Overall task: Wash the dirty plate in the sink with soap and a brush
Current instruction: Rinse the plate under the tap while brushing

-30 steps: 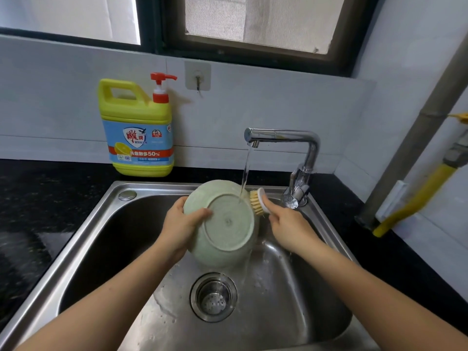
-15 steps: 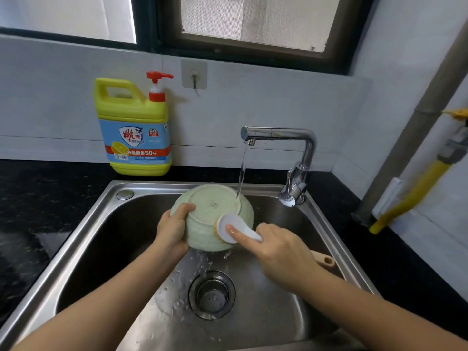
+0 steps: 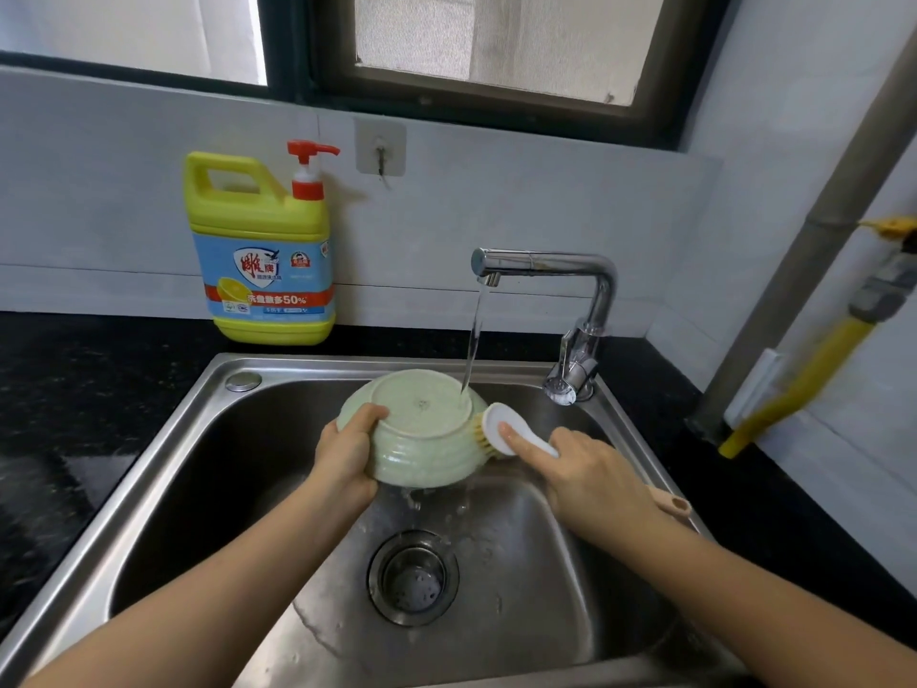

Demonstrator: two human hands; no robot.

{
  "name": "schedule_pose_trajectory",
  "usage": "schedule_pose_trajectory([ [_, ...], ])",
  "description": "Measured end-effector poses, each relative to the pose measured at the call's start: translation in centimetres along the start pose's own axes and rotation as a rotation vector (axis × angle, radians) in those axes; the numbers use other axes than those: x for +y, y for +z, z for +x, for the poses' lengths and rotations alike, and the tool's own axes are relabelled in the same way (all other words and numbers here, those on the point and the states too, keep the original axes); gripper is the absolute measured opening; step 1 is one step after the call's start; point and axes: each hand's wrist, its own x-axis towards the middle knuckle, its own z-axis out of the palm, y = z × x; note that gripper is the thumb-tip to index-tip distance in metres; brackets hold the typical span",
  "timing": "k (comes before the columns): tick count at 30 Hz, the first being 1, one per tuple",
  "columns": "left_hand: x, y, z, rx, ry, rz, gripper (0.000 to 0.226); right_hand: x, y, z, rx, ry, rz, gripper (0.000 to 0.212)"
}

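L hand [image 3: 347,451] clamps wet green plate [image 3: 422,429] by its rim. R hand [image 3: 590,471] wraps brush [image 3: 501,429]. Ceramic, slippery w/ water: hold rim firmly

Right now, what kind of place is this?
Most likely a home kitchen: a steel sink with a running tap, and a dish soap bottle on the dark counter.
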Motion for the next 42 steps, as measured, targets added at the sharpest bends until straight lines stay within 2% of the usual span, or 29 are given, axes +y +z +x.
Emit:
schedule_pose_trajectory([
  [2,0.0,0.3,-0.2,-0.007,0.001,-0.01,0.054,-0.5,-0.1,0.3,0.054,-0.018,0.025,0.074],
  [5,-0.2,0.7,-0.4,0.012,0.027,-0.015,0.046,-2.9,-0.5,0.9,0.131,-0.189,0.053,0.057],
  [7,-0.3,0.9,-0.6,0.007,0.045,-0.004,0.043,-5.0,-0.7,1.4,0.133,-0.272,0.022,0.052],
  [13,-0.1,0.6,-1.0,-0.033,0.105,0.037,0.039,-7.1,-0.6,3.2,0.13,-0.196,0.03,0.052],
  [15,0.0,0.7,-1.0,-0.04,0.159,0.069,0.038,-6.4,-0.7,3.2,0.11,-0.094,0.137,0.051],
  [18,0.1,0.7,-0.9,-0.049,0.225,0.171,0.042,-4.8,-1.1,3.0,-0.05,0.227,0.314,0.048],
  [20,0.2,0.8,-1.1,-0.068,0.253,0.249,0.045,-3.8,-0.6,2.9,-0.173,0.461,0.626,0.044],
  [21,0.3,0.8,-1.3,-0.085,0.267,0.281,0.046,-3.4,-0.4,2.9,-0.173,0.578,0.788,0.042],
  [23,0.2,1.0,-1.6,-0.123,0.301,0.338,0.045,-3.0,-0.2,2.7,-0.129,0.715,0.884,0.04],
  [25,0.0,1.2,-1.9,-0.155,0.326,0.382,0.043,-3.0,-0.4,2.8,-0.163,0.715,0.761,0.041],
  [27,-0.3,1.3,-2.1,-0.179,0.331,0.4,0.042,-3.4,-0.7,3.2,-0.216,0.647,0.498,0.046],
  [29,-0.4,1.5,-2.2,-0.196,0.321,0.39,0.043,-4.3,-0.9,3.9,-0.204,0.597,0.364,0.051],
  [33,-0.2,1.3,-2.3,-0.195,0.306,0.33,0.036,-6.1,-1.2,5.2,-0.226,0.443,0.324,0.052],
  [38,0.4,0.7,-1.8,-0.103,0.326,0.248,0.034,-6.7,-0.9,3.0,-0.247,0.247,0.248,0.055],
  [42,0.3,0.9,-1.7,-0.123,0.319,0.249,0.038,-4.5,-0.7,2.3,-0.243,0.291,0.085,0.058],
])
